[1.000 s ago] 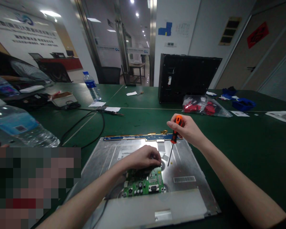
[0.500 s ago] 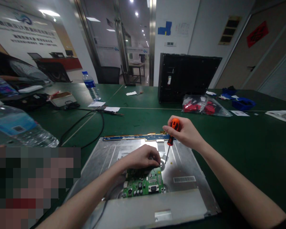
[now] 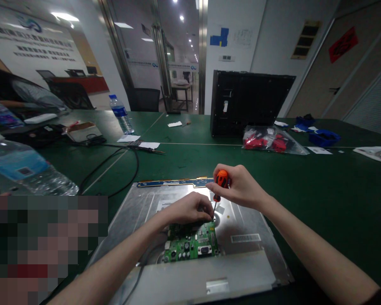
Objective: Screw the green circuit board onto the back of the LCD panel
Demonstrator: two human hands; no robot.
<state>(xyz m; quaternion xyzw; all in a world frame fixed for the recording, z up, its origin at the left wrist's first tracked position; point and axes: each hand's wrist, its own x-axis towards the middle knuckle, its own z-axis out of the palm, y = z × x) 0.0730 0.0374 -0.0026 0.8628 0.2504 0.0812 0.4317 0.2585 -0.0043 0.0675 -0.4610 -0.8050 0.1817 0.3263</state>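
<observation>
Since the earlier frame, the right hand (image 3: 241, 186) has brought the orange-and-black screwdriver (image 3: 222, 179) left and down, its shaft now just beside the left hand (image 3: 193, 207). The right hand is closed around the handle; the left hand's fingers are bunched, and whether they grip anything cannot be told. Below these 2 hands, the green circuit board (image 3: 190, 245) sits on a metal panel (image 3: 250, 222), lower center of the frame, on the bench (image 3: 330, 212).

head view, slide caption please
Right hand holds a screwdriver pointing down beside left hand, at corner of green circuit board.

The screwdriver (image 3: 222, 179) seemingly touches the green board (image 3: 190, 243).
</observation>
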